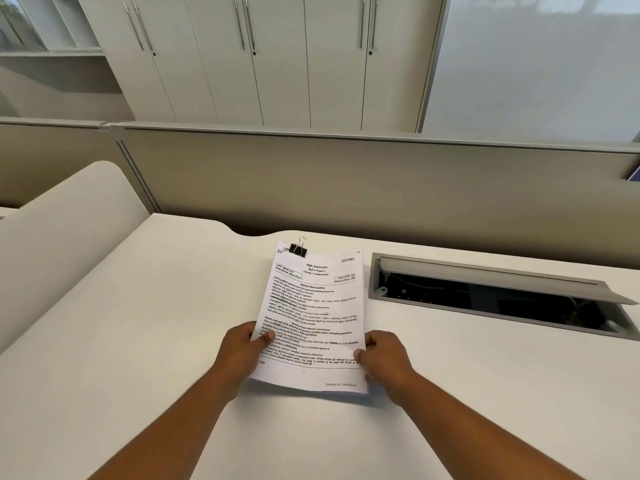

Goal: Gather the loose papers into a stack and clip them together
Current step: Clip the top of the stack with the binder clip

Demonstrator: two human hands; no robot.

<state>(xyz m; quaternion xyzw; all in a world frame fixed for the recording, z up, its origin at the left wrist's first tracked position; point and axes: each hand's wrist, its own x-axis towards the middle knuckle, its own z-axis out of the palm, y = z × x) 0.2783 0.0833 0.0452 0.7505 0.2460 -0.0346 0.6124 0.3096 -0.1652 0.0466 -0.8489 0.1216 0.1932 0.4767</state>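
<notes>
A stack of printed papers (313, 306) lies in the middle of the white desk (138, 341), its text facing me. A black binder clip (298, 249) with silver handles is clamped on the stack's far top edge, near the left corner. My left hand (242, 351) grips the stack's lower left edge, thumb on top of the page. My right hand (384, 358) holds the lower right edge with thumb and fingers pinching it.
An open grey cable tray (485, 296) with a raised lid is sunk into the desk right of the papers. A beige partition (346, 185) runs along the desk's far edge. White cabinets (259, 64) stand behind it.
</notes>
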